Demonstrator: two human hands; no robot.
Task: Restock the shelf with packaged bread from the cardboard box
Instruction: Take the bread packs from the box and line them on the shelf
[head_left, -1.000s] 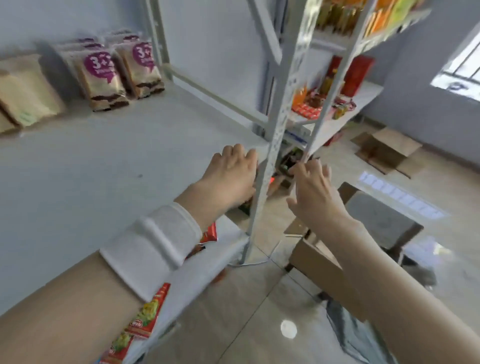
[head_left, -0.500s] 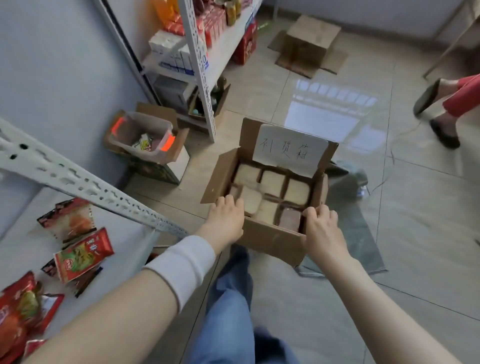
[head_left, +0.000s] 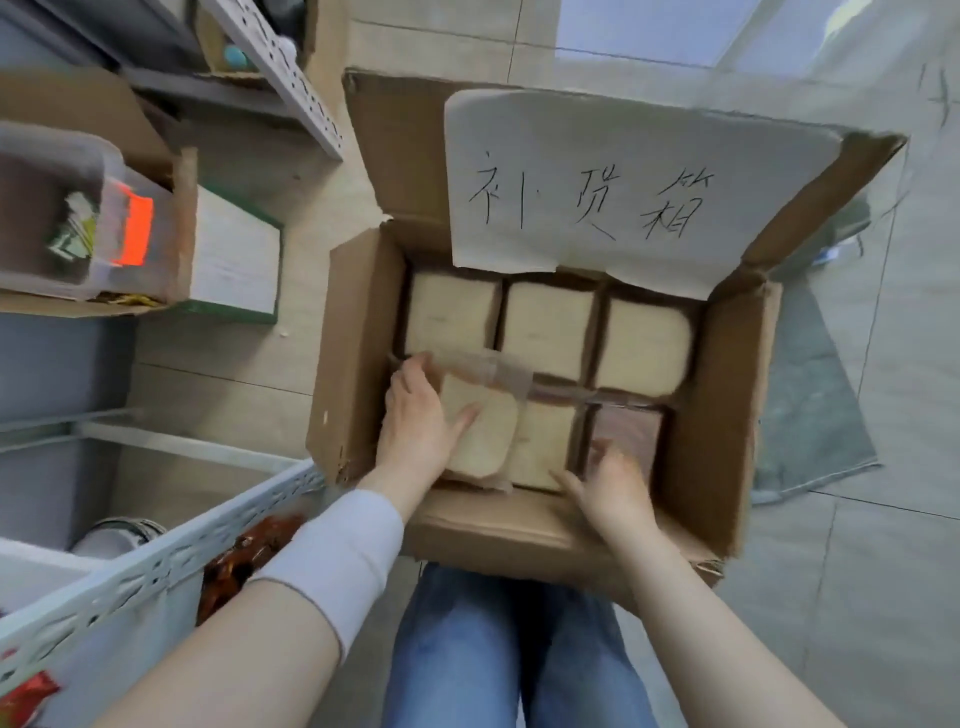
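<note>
An open cardboard box (head_left: 358, 353) stands on the floor in front of me, with a white handwritten paper sheet (head_left: 597, 171) on its back flap. Inside lie several clear-wrapped bread packs, pale ones in the back row (head_left: 545, 332) and a dark brown one (head_left: 626, 431) at the front right. My left hand (head_left: 421, 421) is inside the box, fingers curled around a tilted pale bread pack (head_left: 483, 431) at the front left. My right hand (head_left: 613, 486) reaches in at the front edge, fingers spread, touching the packs beside the brown one.
A white metal shelf rail (head_left: 156, 566) runs across the lower left, with red snack packets (head_left: 244, 561) on the shelf below it. A clear plastic bin (head_left: 67, 218) in a carton sits at the left. My blue-jeaned legs (head_left: 498, 649) are under the box edge. Tiled floor lies to the right.
The view swung from the shelf down to the box and closed in on it. Both hands went from the box's front rim down inside, and the left hand took hold of a pale bread pack.
</note>
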